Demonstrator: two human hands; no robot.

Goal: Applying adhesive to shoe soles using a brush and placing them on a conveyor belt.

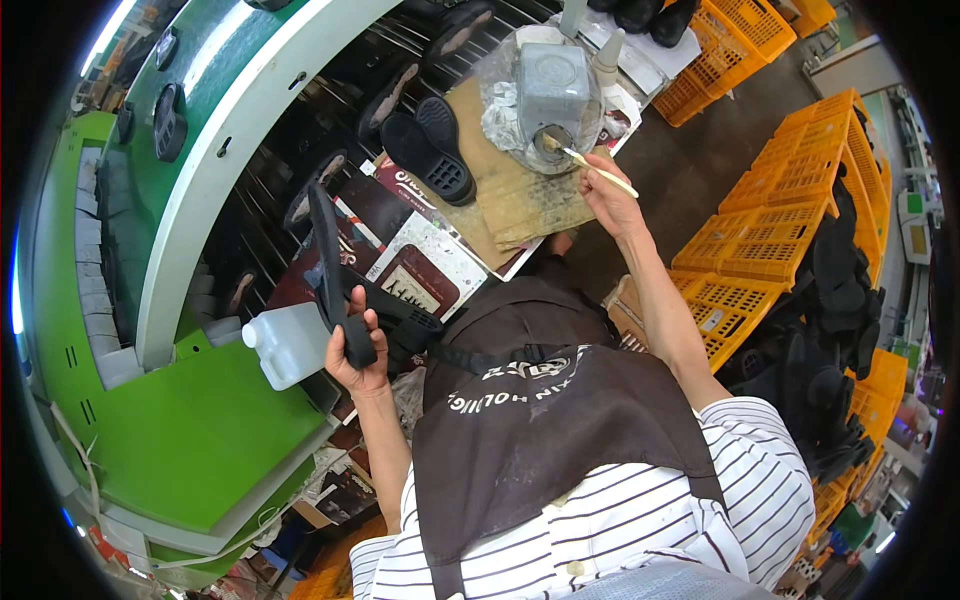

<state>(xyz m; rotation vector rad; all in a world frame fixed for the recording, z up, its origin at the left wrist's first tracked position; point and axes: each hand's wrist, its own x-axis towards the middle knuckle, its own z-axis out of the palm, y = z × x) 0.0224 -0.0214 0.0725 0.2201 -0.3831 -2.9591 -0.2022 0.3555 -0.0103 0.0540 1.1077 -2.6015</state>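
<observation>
My left hand (360,358) is closed around the heel end of a black shoe sole (327,262), which it holds on edge in the air. Between the fingers of my right hand (611,198) is a brush (604,174) with a pale handle. Its bristles are at the round mouth of a translucent plastic jug (553,88) that lies on its side in a clear plastic wrapping. Two more black soles (430,150) lie on a stained brown cardboard sheet (525,205) left of the jug. A white bottle with a pointed nozzle (608,52) stands just beyond it.
A white plastic jug (288,345) is beside my left hand. Left of me runs a green machine (170,450) with a curved white frame (190,190) and a rack of rods carrying shoes. Orange crates (735,240) stand at the right, some with black soles (820,340).
</observation>
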